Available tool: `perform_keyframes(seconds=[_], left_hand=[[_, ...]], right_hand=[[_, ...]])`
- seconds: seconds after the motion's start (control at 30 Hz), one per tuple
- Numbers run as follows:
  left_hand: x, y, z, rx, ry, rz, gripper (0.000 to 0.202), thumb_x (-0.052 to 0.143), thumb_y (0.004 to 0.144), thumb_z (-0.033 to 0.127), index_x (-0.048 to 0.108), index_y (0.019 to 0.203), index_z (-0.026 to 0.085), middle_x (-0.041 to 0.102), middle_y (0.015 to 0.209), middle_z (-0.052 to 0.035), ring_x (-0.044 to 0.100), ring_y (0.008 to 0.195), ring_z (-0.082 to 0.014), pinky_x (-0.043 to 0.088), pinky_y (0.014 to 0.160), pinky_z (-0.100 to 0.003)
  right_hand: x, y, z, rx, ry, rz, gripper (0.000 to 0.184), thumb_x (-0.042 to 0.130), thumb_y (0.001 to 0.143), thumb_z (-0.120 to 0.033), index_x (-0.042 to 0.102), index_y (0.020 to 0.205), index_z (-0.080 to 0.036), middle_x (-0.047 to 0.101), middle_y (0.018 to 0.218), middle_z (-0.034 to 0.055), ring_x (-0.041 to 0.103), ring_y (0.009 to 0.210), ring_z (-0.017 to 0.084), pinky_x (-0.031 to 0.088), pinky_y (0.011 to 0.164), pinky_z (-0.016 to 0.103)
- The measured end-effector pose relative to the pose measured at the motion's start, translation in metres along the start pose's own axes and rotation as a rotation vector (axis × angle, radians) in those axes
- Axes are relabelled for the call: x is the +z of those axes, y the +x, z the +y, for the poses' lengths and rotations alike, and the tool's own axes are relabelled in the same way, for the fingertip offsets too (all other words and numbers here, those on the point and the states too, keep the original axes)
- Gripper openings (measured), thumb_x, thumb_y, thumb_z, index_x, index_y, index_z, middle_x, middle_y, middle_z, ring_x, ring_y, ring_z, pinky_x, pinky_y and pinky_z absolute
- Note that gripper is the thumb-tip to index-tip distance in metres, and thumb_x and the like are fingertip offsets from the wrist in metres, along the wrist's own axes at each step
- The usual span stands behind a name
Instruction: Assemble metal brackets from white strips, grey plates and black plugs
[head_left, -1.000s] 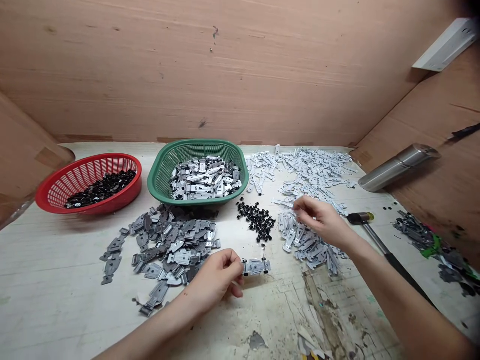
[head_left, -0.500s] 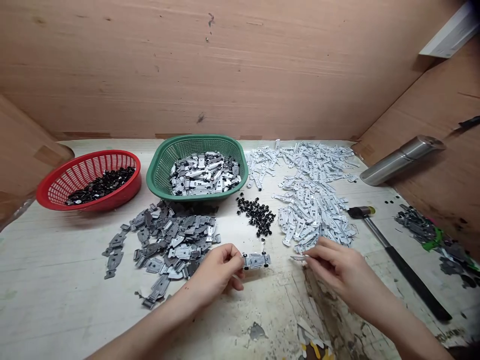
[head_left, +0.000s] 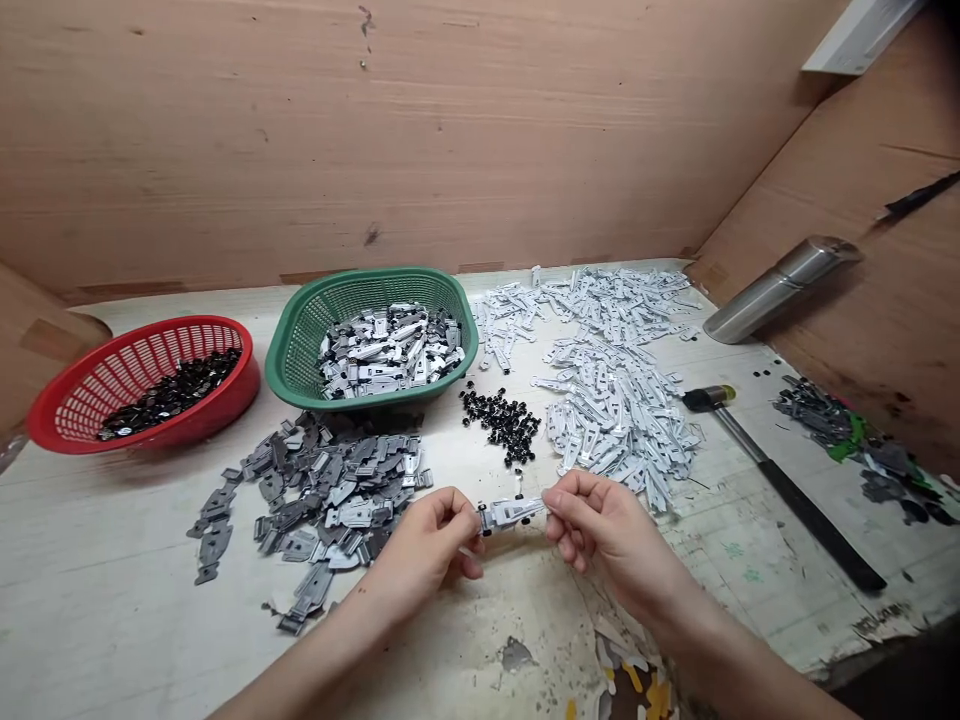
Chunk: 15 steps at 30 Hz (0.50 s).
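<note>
My left hand (head_left: 429, 540) is closed, its thumb and fingers pinching the left end of a grey toy car chassis (head_left: 484, 521) with small black wheels. Over that chassis lies a narrow white toy car body piece (head_left: 516, 511). Its right tip is pinched by my right hand (head_left: 606, 525), which is closed too. The body piece covers most of the chassis; whether the two are joined I cannot tell. Behind my hands is a heap of black wheels (head_left: 504, 425). White body pieces (head_left: 619, 410) are piled at the right, grey chassis pieces (head_left: 345, 490) at the left.
A green basket (head_left: 279, 365) holds assembled toy cars; a red basket (head_left: 45, 405) holds black parts. To the right lie a hammer (head_left: 802, 510) and mixed scraps (head_left: 832, 420). A metal cylinder (head_left: 780, 290) leans on the side wall. The table is worn near its front edge.
My right hand has moved left and brought the white body piece over the chassis in my left hand. The camera view has shifted slightly.
</note>
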<state>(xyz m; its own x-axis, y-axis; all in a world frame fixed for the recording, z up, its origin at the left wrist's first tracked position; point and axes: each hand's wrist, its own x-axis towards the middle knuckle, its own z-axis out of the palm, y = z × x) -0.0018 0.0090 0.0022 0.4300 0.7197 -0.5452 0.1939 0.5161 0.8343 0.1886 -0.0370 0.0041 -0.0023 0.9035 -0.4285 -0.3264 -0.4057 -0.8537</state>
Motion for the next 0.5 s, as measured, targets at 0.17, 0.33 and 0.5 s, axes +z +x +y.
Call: perform_keyframes(seconds=[0.17,0.33,0.5], left_hand=[[0.0015,-0.0011,0.0016,-0.015,-0.003,0.012,0.020,0.054,0.076,0.034,0.045,0.068,0.018,0.055,0.062,0.0031,0.056,0.052,-0.0112,0.045,0.056,-0.026],[0.0021,-0.0014,0.0021,-0.023,-0.006,0.021,0.019,0.055,0.075,0.033,0.046,0.068,0.018,0.055,0.062,0.0035,0.056,0.051,-0.0111,0.045,0.056,-0.026],[0.0028,-0.0012,0.0015,-0.030,-0.010,0.023,0.019,0.055,0.075,0.033,0.046,0.067,0.018,0.056,0.062,0.0033,0.057,0.052,-0.0114,0.045,0.056,-0.026]], right_hand=[[0.0043,0.0029,0.0054,0.005,0.013,-0.006,0.029,0.070,0.074,-0.038,0.054,0.069,-0.014,0.062,0.056,-0.0014,0.049,0.039,0.003,0.034,0.035,0.011],[0.0055,0.0054,0.0080,0.004,0.025,-0.011,0.028,0.069,0.074,-0.037,0.055,0.069,-0.014,0.062,0.056,-0.0008,0.049,0.039,0.004,0.034,0.035,0.012],[0.0074,0.0049,0.0098,0.013,0.050,0.002,0.028,0.070,0.073,-0.036,0.055,0.069,-0.013,0.062,0.055,-0.0011,0.049,0.038,0.003,0.033,0.034,0.012]])
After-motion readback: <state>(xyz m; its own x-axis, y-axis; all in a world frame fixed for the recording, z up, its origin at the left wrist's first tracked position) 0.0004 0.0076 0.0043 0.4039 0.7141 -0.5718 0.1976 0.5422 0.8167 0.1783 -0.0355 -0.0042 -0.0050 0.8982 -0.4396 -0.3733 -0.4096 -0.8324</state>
